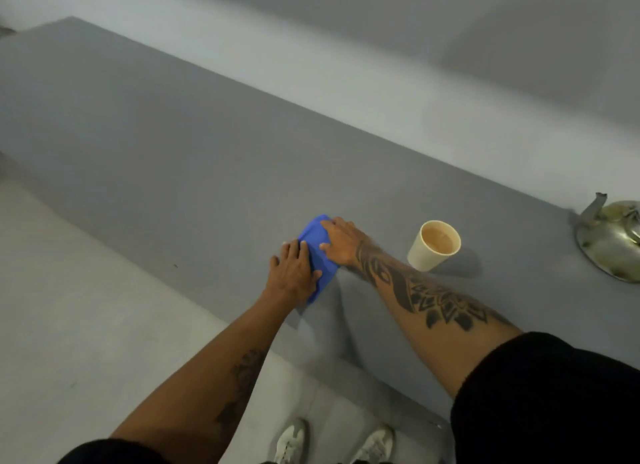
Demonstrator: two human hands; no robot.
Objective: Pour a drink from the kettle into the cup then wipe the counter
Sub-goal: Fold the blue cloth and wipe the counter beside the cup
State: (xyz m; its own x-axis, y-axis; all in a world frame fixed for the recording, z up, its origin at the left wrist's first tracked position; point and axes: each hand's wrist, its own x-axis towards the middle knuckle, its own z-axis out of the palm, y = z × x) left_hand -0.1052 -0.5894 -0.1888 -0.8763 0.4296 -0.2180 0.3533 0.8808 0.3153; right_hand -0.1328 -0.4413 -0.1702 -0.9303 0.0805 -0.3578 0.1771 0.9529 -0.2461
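Note:
A folded blue cloth (pixel 317 241) lies on the grey counter (pixel 173 151) near its front edge. My left hand (pixel 294 273) presses flat on the cloth's near end. My right hand (pixel 341 241) rests flat on its far right side. Both hands have fingers spread on the cloth. To the right stands a cream paper cup (pixel 433 252), upright and filled with a light brown drink. A metal kettle (pixel 613 238) sits at the right edge of view, its spout pointing up and left, partly cut off.
A pale wall (pixel 346 65) runs along the back of the counter. The light floor (pixel 86 325) lies below the counter's front edge, with my white shoes (pixel 332 443) at the bottom.

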